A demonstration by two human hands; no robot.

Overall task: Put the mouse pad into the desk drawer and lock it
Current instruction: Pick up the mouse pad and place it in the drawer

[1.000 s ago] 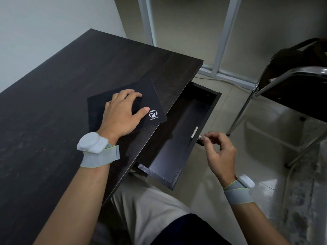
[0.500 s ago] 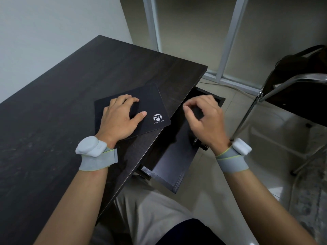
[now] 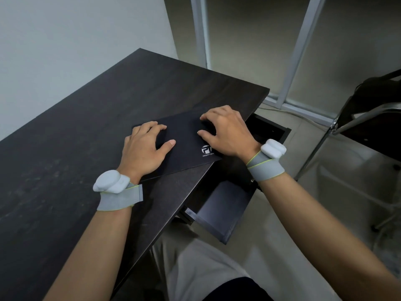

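Note:
A black mouse pad (image 3: 184, 146) with a white logo lies flat on the dark desk (image 3: 86, 131), near the desk's right edge, one corner jutting over the edge. My left hand (image 3: 144, 148) rests palm down on the pad's left part, fingers spread. My right hand (image 3: 225, 131) lies on the pad's right part, fingers curled down on its surface. The desk drawer (image 3: 225, 205) stands pulled out under the right edge, its inside dark and bare where visible. My right wrist hides the drawer's front middle, so no lock or key shows.
A chair (image 3: 355, 127) with a chrome frame and a dark seat stands to the right on the pale tiled floor. A window frame (image 3: 297, 51) and a wall lie beyond the desk. My lap is below the drawer.
My right hand left the drawer front and moved up and left onto the mouse pad. The left hand has stayed on the pad.

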